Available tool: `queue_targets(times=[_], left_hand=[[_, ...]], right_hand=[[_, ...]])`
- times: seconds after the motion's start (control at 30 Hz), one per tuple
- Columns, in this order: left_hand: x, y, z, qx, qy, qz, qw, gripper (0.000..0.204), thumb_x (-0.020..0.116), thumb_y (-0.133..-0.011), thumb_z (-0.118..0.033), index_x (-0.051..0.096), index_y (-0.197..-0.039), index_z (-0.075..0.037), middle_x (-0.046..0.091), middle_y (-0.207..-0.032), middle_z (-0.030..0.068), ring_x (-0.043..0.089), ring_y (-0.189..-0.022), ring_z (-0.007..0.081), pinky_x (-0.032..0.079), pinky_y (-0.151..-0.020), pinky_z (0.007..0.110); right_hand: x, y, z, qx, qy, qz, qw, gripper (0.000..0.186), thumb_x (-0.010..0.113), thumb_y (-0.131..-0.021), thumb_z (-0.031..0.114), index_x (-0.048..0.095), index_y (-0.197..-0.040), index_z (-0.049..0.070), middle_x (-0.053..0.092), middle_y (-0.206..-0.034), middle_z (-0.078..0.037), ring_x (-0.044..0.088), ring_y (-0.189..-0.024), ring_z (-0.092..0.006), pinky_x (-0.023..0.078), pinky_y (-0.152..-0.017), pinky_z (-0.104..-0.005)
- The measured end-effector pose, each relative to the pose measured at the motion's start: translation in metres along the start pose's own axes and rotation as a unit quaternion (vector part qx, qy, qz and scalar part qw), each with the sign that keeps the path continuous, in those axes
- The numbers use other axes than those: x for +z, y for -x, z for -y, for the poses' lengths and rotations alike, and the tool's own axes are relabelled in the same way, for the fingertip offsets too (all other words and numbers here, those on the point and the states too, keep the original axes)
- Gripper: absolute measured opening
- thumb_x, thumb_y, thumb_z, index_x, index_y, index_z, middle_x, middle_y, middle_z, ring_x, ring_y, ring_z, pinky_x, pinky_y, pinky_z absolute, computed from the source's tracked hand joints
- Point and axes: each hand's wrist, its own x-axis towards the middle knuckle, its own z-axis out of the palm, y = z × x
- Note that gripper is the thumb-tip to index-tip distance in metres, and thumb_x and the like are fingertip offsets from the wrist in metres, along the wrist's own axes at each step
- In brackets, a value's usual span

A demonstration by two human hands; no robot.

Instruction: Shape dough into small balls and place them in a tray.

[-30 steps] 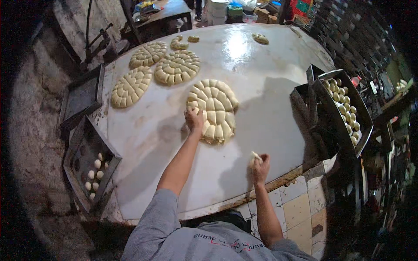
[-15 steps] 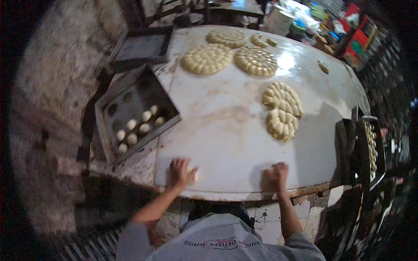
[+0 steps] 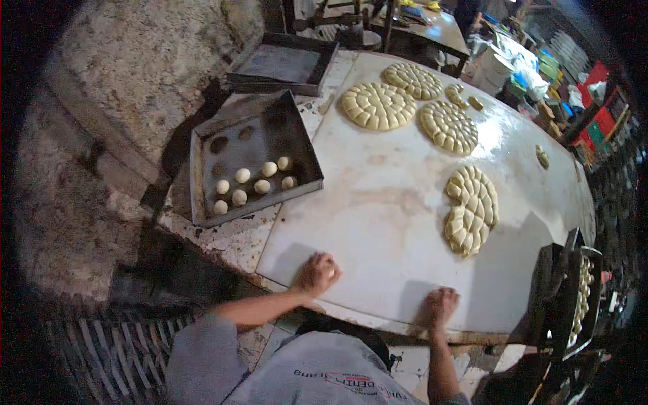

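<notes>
Fingers on the left hand (image 3: 317, 275) and right hand (image 3: 442, 307), lower centre of the frame, curl inward over the white surface (image 3: 378, 223); whether either set is clamped on a piece, I cannot tell. Cupped palms and light, even pressure would suit soft dough. The scored dough coil (image 3: 476, 210) lies right of centre; dough balls (image 3: 239, 197) sit in the dark tray (image 3: 260, 152), upper left.

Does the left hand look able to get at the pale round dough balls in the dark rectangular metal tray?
Likely yes: the tray is open-topped, and only its near wall seems to stand between the left hand and the dough balls.
</notes>
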Motion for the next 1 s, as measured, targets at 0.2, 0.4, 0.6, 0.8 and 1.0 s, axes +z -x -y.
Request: queue_targets(times=[0.2,0.4,0.6,0.8,1.0], left_hand=[[0.107,-0.114,-0.003,-0.191,-0.034,-0.124,0.973,0.008,0.059,-0.064,-0.007,0.054,-0.069,-0.003,0.054,-0.08,0.0162,0.051,-0.078,0.0335,0.041,-0.067,0.043],[0.066,-0.033,-0.063,-0.051,0.011,-0.117,0.992,0.008,0.061,-0.063,-0.007,0.054,-0.065,-0.006,0.054,-0.082,0.0116,0.05,-0.082,0.0295,0.042,-0.069,0.041],[0.011,-0.014,0.051,-0.084,-0.13,-0.15,0.976,0.01,0.061,-0.065,-0.008,0.053,-0.072,-0.005,0.051,-0.081,0.0101,0.048,-0.081,0.03,0.04,-0.067,0.042],[0.053,-0.062,0.036,-0.171,-0.096,-0.116,0.974,0.022,0.06,-0.066,-0.012,0.052,-0.083,-0.001,0.05,-0.084,0.0143,0.047,-0.087,0.0337,0.04,-0.075,0.044],[-0.069,-0.038,0.098,-0.026,0.212,0.425,0.88,0.035,0.059,-0.068,-0.014,0.055,-0.102,-0.003,0.055,-0.095,0.0168,0.054,-0.089,0.0299,0.045,-0.078,0.039]], right_hand=[[0.003,-0.1,0.016,0.087,-0.161,-0.204,0.962,0.017,0.055,-0.075,0.011,0.056,-0.089,0.001,0.053,-0.094,-0.016,0.045,-0.094,-0.0346,0.035,-0.086,-0.046],[0.026,-0.04,0.026,-0.038,-0.209,-0.171,0.962,0.013,0.059,-0.072,0.007,0.056,-0.085,0.004,0.053,-0.092,-0.015,0.046,-0.095,-0.0337,0.037,-0.084,-0.044],[0.004,-0.031,-0.045,-0.084,-0.02,-0.166,0.982,0.012,0.055,-0.079,0.016,0.056,-0.084,0.005,0.053,-0.093,-0.014,0.048,-0.093,-0.0315,0.038,-0.08,-0.0436],[0.006,-0.063,-0.008,0.129,0.036,-0.043,0.99,0.02,0.057,-0.074,0.019,0.055,-0.088,0.004,0.052,-0.095,-0.015,0.047,-0.095,-0.0313,0.035,-0.083,-0.0434],[-0.017,-0.032,0.052,0.101,-0.06,-0.049,0.992,0.024,0.06,-0.068,0.015,0.055,-0.086,0.001,0.053,-0.088,-0.016,0.051,-0.087,-0.0332,0.04,-0.076,-0.0441]])
